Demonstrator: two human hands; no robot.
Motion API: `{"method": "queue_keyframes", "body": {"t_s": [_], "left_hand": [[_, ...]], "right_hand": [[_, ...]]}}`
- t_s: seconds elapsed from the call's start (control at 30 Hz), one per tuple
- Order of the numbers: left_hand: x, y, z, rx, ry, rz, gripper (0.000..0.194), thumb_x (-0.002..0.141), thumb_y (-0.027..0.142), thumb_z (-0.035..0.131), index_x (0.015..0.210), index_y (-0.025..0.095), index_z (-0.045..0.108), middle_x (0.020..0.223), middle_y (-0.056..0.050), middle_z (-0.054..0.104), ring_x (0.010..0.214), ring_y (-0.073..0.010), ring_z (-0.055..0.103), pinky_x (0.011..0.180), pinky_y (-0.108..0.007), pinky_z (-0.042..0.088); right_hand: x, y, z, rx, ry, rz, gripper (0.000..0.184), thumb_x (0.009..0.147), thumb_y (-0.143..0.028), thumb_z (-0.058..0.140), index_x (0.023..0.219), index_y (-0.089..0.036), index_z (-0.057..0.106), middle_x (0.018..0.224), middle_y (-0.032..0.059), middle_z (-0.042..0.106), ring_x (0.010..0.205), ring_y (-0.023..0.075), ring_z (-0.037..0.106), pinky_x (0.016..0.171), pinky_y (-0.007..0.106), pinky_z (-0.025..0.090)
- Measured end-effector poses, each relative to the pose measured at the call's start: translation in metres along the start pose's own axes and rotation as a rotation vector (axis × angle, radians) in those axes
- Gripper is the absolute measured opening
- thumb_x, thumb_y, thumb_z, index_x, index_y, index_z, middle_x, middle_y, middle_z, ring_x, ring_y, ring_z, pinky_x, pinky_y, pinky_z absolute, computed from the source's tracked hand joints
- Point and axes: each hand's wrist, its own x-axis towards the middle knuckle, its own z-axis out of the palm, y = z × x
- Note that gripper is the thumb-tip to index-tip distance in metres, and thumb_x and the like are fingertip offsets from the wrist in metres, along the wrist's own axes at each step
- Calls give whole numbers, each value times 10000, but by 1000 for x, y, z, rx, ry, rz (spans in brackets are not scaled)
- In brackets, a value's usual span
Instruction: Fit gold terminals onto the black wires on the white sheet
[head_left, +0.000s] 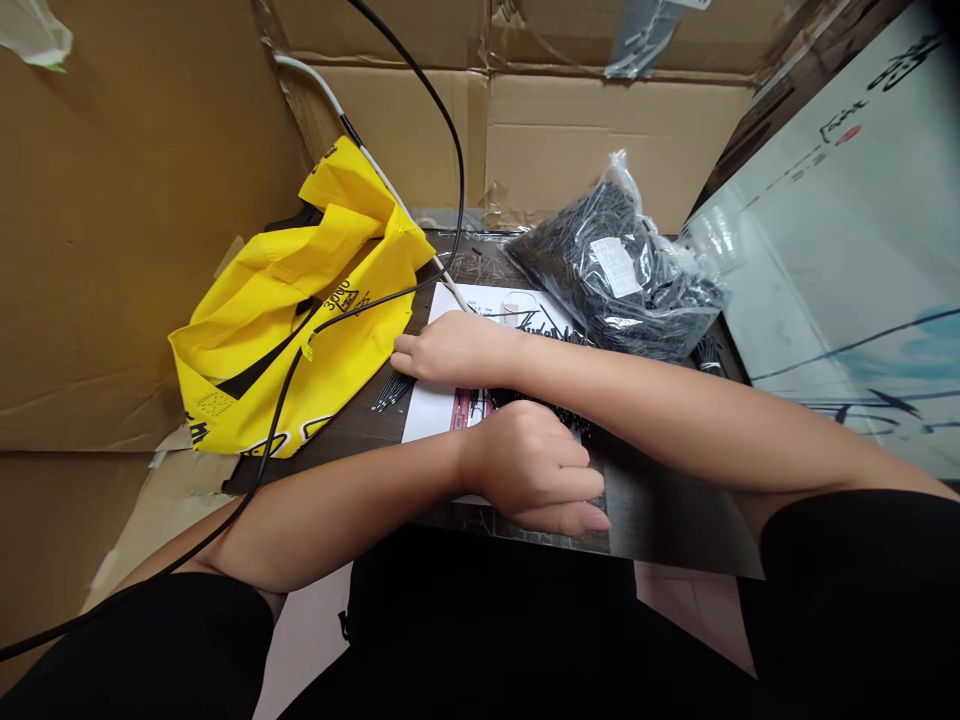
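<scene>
The bag [574, 270] at two o'clock is clear, glossy, crinkled plastic; the sack [300, 265] at ten, matt, creased, cloth-like; the cardboard [600, 135] at twelve, dull; the table [367, 428], dark wood-look, faintly shiny; the paper [429, 412], smooth white; the strands [390, 388] between eight and nine, shiny black; the panel [832, 250] at three, glossy; the sleeves [862, 580] at four and eight, matt cloth.

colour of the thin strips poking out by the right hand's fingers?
The thin strips look black, with pale glints; head view shows them.
</scene>
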Motion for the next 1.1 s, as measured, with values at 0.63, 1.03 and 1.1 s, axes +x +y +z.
{"method": "queue_keyframes", "body": {"t_s": [0.63, 1.03, 1.1], "left_hand": [[-7, -36, -12, 272, 407, -713, 114, 893, 289, 528, 841, 202, 582, 830, -34, 616, 836, -158, 524, 823, -352, 428], [-10, -41, -5, 175, 168, -799, 157, 956, 351, 544, 983, 218, 623, 907, 16, 702, 869, -127, 596, 860, -315, 388], [-9, -41, -5, 201, 133, -819, 169, 956, 358, 541, 989, 226, 642, 911, 17, 713, 905, -145, 588, 887, -334, 371]], "right_hand": [[-137, 3, -7, 627, 493, 766, 286, 961, -320, 426, 1118, -205, 636, 756, 9, 603, 654, 131, 481, 688, 276, 372], [-142, -14, 25, 718, 750, 753, 264, 974, -368, 420, 1063, -192, 595, 900, 41, 629, 770, 137, 574, 749, 271, 441], [-142, -13, 23, 722, 713, 764, 280, 977, -392, 406, 1081, -197, 578, 893, 38, 622, 768, 138, 570, 747, 272, 434]]}}
